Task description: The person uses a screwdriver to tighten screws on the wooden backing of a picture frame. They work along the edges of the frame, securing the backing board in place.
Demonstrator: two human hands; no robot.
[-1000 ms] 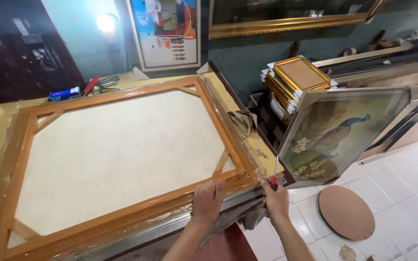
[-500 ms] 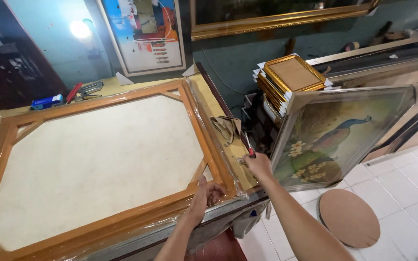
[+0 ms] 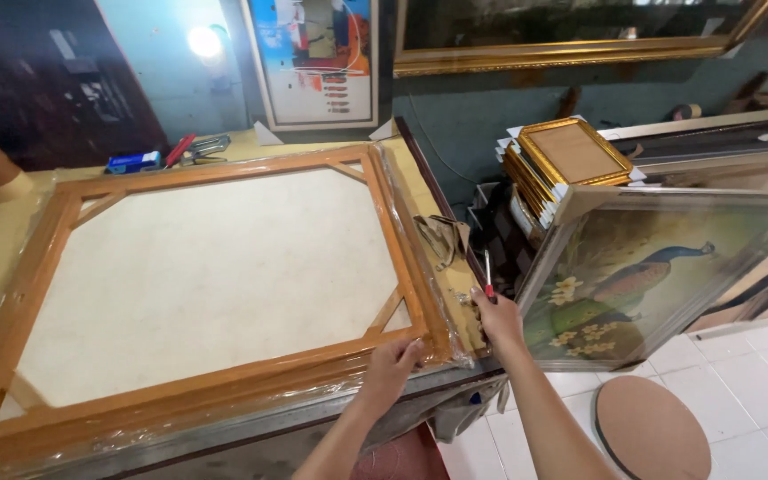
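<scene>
At near-right corner of wooden frame [image 3: 197,267], L hand [image 3: 390,366] grips the plastic-wrapped edge, fingers curled. R hand [image 3: 496,317], just right of that corner, fingers closed round red-handled tool [image 3: 488,274], blade up.

1 large orange-brown wooden stretcher frame [image 3: 215,276], 1 peacock painting [image 3: 651,271], 1 stack of gold picture frames [image 3: 562,164], 1 round brown board [image 3: 652,437], 2 hands.
</scene>
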